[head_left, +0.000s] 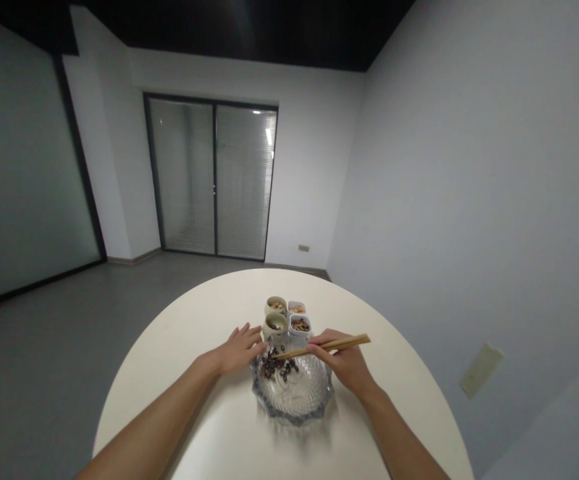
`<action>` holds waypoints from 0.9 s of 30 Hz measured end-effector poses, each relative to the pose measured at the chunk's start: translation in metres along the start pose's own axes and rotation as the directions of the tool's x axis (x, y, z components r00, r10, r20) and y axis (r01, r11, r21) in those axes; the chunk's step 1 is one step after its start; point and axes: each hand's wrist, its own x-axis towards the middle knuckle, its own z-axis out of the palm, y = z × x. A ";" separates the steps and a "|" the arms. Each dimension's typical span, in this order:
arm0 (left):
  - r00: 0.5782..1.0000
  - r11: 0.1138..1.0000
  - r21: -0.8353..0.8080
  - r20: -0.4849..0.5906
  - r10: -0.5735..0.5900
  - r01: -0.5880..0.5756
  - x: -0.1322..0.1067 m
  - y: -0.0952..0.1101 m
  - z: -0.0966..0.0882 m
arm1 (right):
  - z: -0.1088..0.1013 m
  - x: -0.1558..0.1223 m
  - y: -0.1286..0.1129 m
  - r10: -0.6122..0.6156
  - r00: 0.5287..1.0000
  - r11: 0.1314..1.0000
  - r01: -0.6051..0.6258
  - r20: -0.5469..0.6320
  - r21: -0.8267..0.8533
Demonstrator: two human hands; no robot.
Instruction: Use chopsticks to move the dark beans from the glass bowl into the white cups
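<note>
A cut-glass bowl [292, 407] with a scalloped rim sits on the round white table [159, 393], and a heap of dark beans [277, 367] lies in its far left part. My right hand [343, 361] grips a pair of wooden chopsticks [329, 346], their tips over the beans. My left hand [239, 350] is open and empty, its fingers spread just above the bowl's left rim. Closest to those fingers are two round cream cups [275, 325] holding nuts or seeds. Two square white cups [299, 325] stand beside them, also filled with small food pieces.
The round table's edge curves around the bowl and cups. Beyond it lie a grey floor [44, 353], a frosted glass wall [24, 173] at left, and a double glass door [214, 177] with blinds. A pale wall [444, 200] runs along the right.
</note>
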 end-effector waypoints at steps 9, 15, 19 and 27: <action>1.000 1.000 -0.005 0.005 -0.003 0.003 -0.002 0.005 -0.003 | 0.005 0.000 0.004 0.024 1.000 0.999 -0.024 0.013 0.022; 1.000 1.000 -0.012 0.007 0.003 -0.003 -0.004 0.007 -0.005 | 0.006 0.000 -0.001 -0.004 1.000 1.000 0.004 0.014 0.019; 1.000 1.000 -0.009 0.007 -0.017 0.017 -0.002 0.006 -0.003 | 0.006 0.000 0.000 -0.038 0.999 0.999 0.038 0.020 0.006; 1.000 1.000 -0.013 0.002 -0.008 0.009 -0.003 0.005 -0.004 | 0.006 0.001 0.004 -0.040 0.999 0.999 0.040 0.002 0.032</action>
